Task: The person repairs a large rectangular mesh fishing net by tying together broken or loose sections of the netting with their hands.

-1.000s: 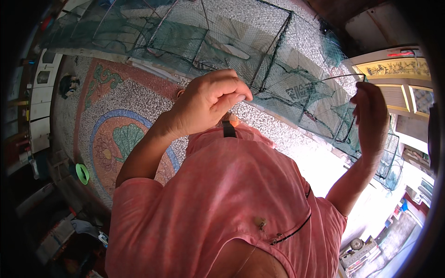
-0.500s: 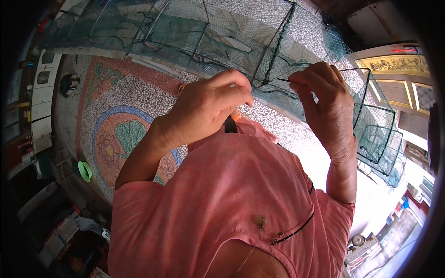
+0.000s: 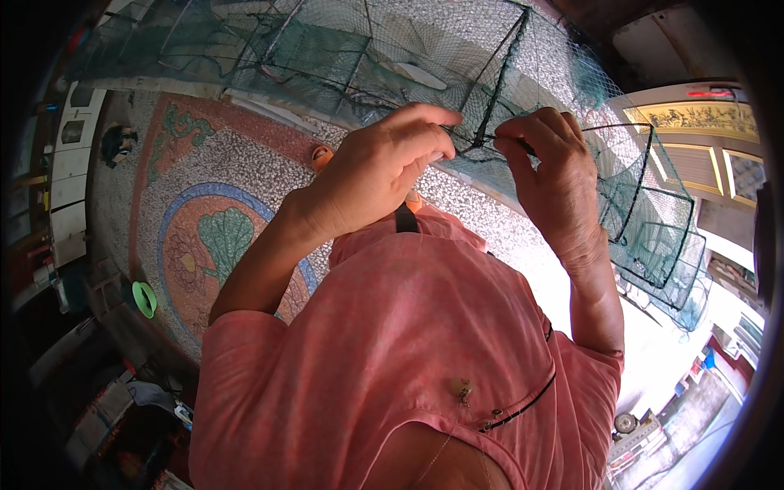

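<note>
A long collapsible green mesh trap (image 3: 310,49) with dark square frames stretches across the upper view, over pale boards. My left hand (image 3: 384,163) is curled in front of a dark frame corner, thumb near the forefinger; what it grips is hidden or too small to name. Just right of it, my right hand (image 3: 551,175) pinches a thin dark rod, partly hidden by the fingers, at the same junction of the netting. The hands are a short gap apart, above my pink shirt.
The speckled floor (image 3: 147,212) has an inlaid flower medallion. An orange sandal (image 3: 321,155) shows below the trap. White cabinets (image 3: 72,188), a green plastic item (image 3: 144,300) and dark clutter line the left. Yellow-trimmed panels (image 3: 686,167) and a small wheel (image 3: 625,422) are at the right.
My right hand has swung leftward from the trap's right part to near my left hand, the thin rod now showing in its pinch. My left hand has shifted slightly up and right, still curled.
</note>
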